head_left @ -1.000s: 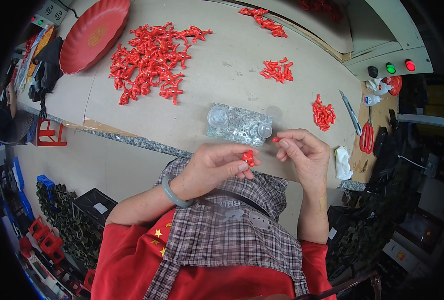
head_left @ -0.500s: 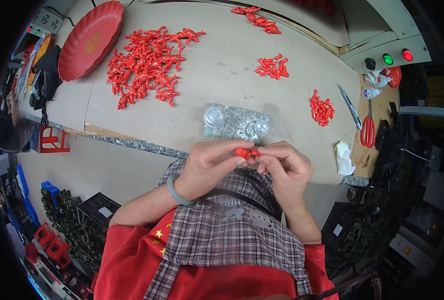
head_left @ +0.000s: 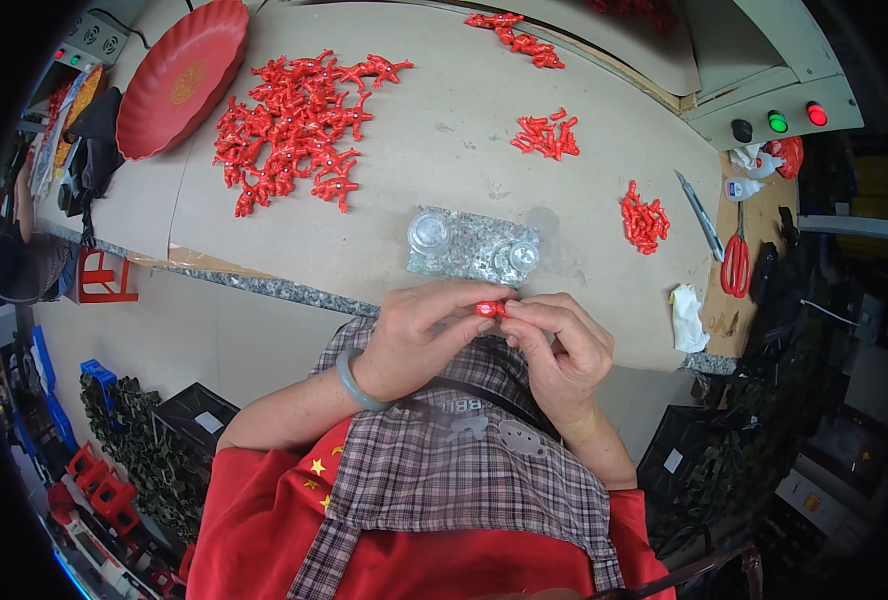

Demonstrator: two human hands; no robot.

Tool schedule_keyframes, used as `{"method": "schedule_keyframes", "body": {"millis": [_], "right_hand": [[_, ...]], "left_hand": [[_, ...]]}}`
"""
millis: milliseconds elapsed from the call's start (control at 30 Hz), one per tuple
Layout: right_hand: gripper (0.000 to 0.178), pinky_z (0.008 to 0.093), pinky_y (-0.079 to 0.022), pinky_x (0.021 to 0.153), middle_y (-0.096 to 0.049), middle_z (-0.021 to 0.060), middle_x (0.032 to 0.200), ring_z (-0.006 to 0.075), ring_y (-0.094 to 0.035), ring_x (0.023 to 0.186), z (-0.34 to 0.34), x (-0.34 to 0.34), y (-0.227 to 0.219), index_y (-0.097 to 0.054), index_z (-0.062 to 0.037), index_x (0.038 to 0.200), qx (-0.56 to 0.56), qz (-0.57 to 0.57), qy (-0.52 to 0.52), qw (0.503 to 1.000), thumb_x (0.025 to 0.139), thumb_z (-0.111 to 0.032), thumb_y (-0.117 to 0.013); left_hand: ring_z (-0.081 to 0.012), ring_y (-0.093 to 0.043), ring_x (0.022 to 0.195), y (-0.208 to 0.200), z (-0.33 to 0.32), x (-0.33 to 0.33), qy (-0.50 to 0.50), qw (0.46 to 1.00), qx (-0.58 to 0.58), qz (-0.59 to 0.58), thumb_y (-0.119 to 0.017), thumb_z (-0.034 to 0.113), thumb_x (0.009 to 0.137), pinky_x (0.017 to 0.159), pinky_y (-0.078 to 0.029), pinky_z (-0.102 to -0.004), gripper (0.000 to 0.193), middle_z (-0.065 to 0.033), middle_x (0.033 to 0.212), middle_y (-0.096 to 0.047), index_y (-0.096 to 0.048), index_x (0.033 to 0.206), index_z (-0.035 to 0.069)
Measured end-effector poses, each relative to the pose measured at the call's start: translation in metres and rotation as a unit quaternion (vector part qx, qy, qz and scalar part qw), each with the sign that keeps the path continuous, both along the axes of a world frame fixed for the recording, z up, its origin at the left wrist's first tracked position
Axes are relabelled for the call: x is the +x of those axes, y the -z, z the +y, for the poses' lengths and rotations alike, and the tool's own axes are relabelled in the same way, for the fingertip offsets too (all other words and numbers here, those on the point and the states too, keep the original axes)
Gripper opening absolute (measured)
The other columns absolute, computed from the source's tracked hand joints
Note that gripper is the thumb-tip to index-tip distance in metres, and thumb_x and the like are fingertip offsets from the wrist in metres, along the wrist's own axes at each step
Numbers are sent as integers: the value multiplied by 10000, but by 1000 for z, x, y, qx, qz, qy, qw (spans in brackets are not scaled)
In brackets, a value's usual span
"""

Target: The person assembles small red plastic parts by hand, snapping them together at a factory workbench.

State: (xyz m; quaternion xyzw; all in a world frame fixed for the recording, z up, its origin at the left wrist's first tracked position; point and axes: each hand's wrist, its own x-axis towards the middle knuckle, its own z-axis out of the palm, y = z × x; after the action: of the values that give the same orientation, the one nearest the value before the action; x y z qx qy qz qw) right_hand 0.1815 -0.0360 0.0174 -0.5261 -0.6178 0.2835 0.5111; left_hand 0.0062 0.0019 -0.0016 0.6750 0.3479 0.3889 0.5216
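Above the bench's near edge, my left hand (head_left: 419,325) pinches a small, glossy red plastic figure piece (head_left: 487,309) between thumb and forefinger. The fingertips of my right hand (head_left: 567,345) close on its right end; whether they hold a separate little part is hidden. Just beyond both hands lies a speckled stone slab (head_left: 472,262). On it stand a larger clear round dish (head_left: 428,232) and a smaller clear round dish (head_left: 522,257). Farther off are two small heaps of slim red plastic parts, one heap (head_left: 546,136) at mid-bench and another heap (head_left: 645,218) to the right.
A large pile of red figures (head_left: 289,135) covers the left of the bench, beside a scalloped red tray (head_left: 179,95). More red figures (head_left: 524,45) lie at the back. At right are a utility knife (head_left: 701,215), red-handled scissors (head_left: 735,265), a glue bottle (head_left: 741,189) and a white crumpled item (head_left: 688,318).
My right hand has shifted slightly left, closer to my left hand. The red piece has turned a little in the fingers, and less of it shows. The bench items are unchanged.
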Motion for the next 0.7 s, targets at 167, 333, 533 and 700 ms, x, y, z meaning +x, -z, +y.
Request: {"method": "schedule_keyframes", "body": {"millis": [167,333,533,700], "right_hand": [[165,272,-549,595,-711,121,836,189,-696,719,0,0,5,-708,6,906,18,-35,-1,999,765,5,-794],[176,273,-547,594,-712,121,840,195,-696,715,-1,-2,10,-701,7,914,31,-33,0,999,765,-3,-794],[185,274,-543,587,-709,123,827,194,-691,701,0,-1,12,-698,8,922,52,-49,-1,997,764,-6,-793],[254,270,-532,568,-690,108,867,184,-683,693,4,4,5,-711,-10,980,49,-52,-32,997,748,-29,-813]], "left_hand": [[-235,-729,947,-2,1,1,-12,997,61,50,-675,-9,870,807,-587,-299,292,-132,1063,-737,-689,1160,15],[-277,-717,859,0,-1,4,-42,989,132,43,-678,4,866,725,-585,-333,280,-148,1005,-718,-669,1146,-1],[-275,-718,851,-1,-2,6,-40,991,119,50,-670,-2,871,722,-585,-334,280,-156,999,-718,-669,1151,-1],[-266,-719,844,-1,-2,4,-43,996,68,48,-670,1,868,721,-579,-336,286,-153,1002,-721,-675,1155,7]]}}
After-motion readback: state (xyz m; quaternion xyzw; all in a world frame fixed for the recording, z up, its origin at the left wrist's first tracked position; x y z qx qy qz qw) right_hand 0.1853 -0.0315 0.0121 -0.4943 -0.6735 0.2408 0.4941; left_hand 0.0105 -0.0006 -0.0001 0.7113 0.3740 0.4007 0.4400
